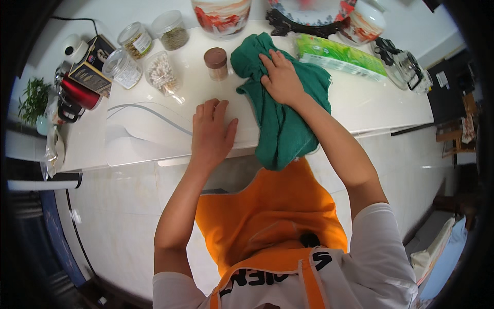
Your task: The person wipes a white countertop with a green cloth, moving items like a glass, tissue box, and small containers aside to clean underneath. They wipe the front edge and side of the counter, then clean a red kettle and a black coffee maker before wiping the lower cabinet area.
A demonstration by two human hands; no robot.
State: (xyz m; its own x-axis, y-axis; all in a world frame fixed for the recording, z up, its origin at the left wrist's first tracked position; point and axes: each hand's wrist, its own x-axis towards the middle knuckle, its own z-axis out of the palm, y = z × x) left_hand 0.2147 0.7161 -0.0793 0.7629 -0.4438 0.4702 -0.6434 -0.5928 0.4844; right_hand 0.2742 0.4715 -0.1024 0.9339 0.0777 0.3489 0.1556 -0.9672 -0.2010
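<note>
A crumpled green cloth lies over the white tabletop, its near end hanging past the front edge. My right hand presses flat on the cloth with fingers spread. To its left, my left hand rests on the table near the front edge, fingers apart and holding nothing. Just beyond the left hand stands a small jar with a brown lid. The far left part of the cloth bunches up close to that jar. A green pack of tissues lies right of the cloth.
Along the back stand a painted vase and a decorative plate on a dark stand. At left are a cotton-swab container, several clear jars, a red kettle and a black box. Glassware sits at right.
</note>
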